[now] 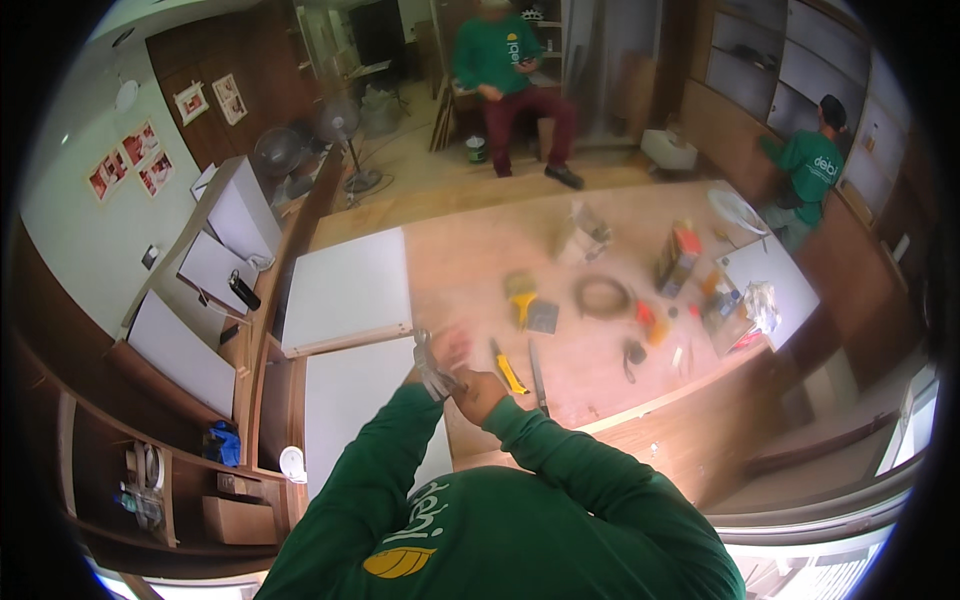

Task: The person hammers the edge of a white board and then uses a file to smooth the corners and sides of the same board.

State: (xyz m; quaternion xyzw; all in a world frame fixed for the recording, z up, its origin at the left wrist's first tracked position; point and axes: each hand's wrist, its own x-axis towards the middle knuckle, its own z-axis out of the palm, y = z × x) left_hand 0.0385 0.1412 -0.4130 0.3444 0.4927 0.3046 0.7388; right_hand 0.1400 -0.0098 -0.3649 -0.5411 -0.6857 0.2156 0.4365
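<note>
My two hands meet over the edge of a white panel [355, 400], above a plywood work surface [470, 260]. My left hand [427, 368] is closed around a small grey metal piece [436, 380]; its exact kind is blurred. My right hand [472, 385] presses against the same piece from the right, and its fingers are smeared by motion. Both forearms are in green sleeves. A yellow-handled cutter [508, 368] and a thin dark bar [537, 375] lie just right of my hands.
A second white panel [348, 288] lies farther back. Across the plywood lie a brush [521, 293], a coiled cable [602, 296], an orange box [677, 258] and small tools. Shelves [150, 470] stand at left. One person sits at the back [505, 70]; another crouches at right [808, 175].
</note>
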